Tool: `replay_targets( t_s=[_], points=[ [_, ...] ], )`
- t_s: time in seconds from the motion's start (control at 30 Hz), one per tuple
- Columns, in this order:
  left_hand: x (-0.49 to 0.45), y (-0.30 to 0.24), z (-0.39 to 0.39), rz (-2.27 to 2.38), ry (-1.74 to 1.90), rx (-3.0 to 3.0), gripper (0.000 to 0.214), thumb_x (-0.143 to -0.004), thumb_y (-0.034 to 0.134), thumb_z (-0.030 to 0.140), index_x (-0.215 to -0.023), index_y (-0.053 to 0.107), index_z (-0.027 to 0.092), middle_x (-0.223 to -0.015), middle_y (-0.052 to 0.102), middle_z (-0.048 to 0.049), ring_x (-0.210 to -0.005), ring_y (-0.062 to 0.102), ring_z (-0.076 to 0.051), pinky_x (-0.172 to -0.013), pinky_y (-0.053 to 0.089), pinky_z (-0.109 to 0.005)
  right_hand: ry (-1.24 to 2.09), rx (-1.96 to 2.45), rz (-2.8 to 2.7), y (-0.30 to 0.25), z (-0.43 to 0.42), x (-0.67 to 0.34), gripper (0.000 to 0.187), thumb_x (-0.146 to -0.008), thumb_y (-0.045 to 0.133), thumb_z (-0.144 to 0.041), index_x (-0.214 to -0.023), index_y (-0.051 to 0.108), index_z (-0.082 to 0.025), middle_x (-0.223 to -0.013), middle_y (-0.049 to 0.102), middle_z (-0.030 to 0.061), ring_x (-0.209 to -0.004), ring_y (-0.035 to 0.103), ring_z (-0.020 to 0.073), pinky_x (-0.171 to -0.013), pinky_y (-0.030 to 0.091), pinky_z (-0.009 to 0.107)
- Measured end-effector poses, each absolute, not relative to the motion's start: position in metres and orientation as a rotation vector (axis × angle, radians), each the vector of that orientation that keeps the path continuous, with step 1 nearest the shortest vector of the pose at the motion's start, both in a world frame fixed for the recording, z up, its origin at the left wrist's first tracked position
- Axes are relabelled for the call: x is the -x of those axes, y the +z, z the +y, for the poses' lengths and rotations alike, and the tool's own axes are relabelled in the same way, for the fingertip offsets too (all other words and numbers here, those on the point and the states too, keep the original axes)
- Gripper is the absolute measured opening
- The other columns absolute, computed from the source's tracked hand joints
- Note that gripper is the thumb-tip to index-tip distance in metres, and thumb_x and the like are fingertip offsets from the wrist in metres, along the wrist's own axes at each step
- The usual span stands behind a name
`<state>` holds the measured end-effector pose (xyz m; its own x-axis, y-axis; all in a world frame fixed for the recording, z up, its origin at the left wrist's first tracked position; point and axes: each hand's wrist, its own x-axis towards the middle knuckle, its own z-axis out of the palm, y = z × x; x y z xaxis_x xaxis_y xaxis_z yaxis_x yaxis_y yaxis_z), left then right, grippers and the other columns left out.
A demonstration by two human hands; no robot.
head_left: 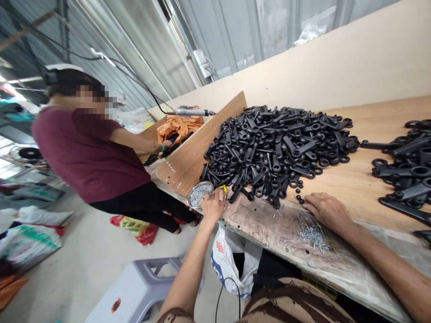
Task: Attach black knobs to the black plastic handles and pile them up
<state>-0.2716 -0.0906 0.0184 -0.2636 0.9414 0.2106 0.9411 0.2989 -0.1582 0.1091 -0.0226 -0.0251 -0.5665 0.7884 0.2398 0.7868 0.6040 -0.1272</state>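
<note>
My left hand (213,207) is at the right rim of a round metal dish (191,204) full of small silver screws or pins (199,194). Its fingers are bent down and drawn together at the edge of the dish; whatever they hold is hidden. A small yellow item (221,192) sits right beside its knuckles. On the bench, my right hand (328,210) lies low with the fingers closed together, the tips at a small black round piece (301,201). Below that hand is a loose heap of silver pins (314,237).
A big pile of black crank-like parts (269,148) covers the bench's middle, with another pile (409,166) at right. A wooden divider (202,143) stands at left, and a powered driver (191,112) hangs above it. Beyond works another person (94,152). A plastic stool (134,287) stands below.
</note>
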Motion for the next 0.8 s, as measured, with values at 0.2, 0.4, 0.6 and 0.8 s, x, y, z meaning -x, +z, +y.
replay_targets(
  t_s=[0.2, 0.4, 0.6, 0.8],
  points=[
    [0.272, 0.021, -0.074, -2.308, 0.079, 1.724, 0.044, -0.075, 0.045, 0.020, -0.118, 0.047, 0.017, -0.098, 0.064, -0.0128, -0.113, 0.040, -0.035, -0.083, 0.031, -0.048, 0.009, 1.277, -2.556, -0.023, -0.024, -0.109, 0.025, -0.089, 0.041, -0.032, -0.081, 0.060, -0.019, -0.079, 0.062, 0.0067, -0.080, 0.056, 0.0205, -0.071, 0.038, 0.030],
    [0.266, 0.029, -0.071, -2.259, 0.080, 1.736, 0.046, -0.074, 0.044, 0.018, -0.119, 0.046, 0.013, -0.102, 0.063, -0.0160, -0.115, 0.041, -0.035, -0.088, 0.026, -0.054, 0.023, 1.260, -2.562, -0.024, -0.022, -0.110, 0.026, -0.089, 0.040, -0.032, -0.080, 0.060, -0.019, -0.078, 0.062, 0.0064, -0.080, 0.056, 0.0200, -0.072, 0.038, 0.030],
    [0.274, 0.046, -0.094, -2.176, -0.185, 1.745, 0.037, -0.077, 0.042, 0.018, -0.111, 0.057, 0.016, -0.099, 0.065, -0.0153, -0.118, 0.041, -0.032, -0.093, 0.024, -0.056, 0.069, 1.221, -2.467, -0.013, -0.024, -0.117, 0.023, -0.088, 0.041, -0.029, -0.084, 0.061, -0.020, -0.081, 0.064, 0.0062, -0.079, 0.057, 0.0197, -0.070, 0.041, 0.029],
    [0.253, 0.083, -0.164, -2.120, -1.297, 1.796, 0.055, -0.075, 0.053, 0.028, -0.128, 0.042, 0.021, -0.107, 0.062, -0.0078, -0.094, 0.060, -0.022, -0.088, 0.044, -0.042, 0.039, 1.027, -2.460, 0.025, -0.038, -0.078, 0.023, -0.089, 0.038, -0.023, -0.095, 0.059, -0.019, -0.089, 0.063, 0.0070, -0.079, 0.055, 0.0188, -0.068, 0.041, 0.028]
  ],
)
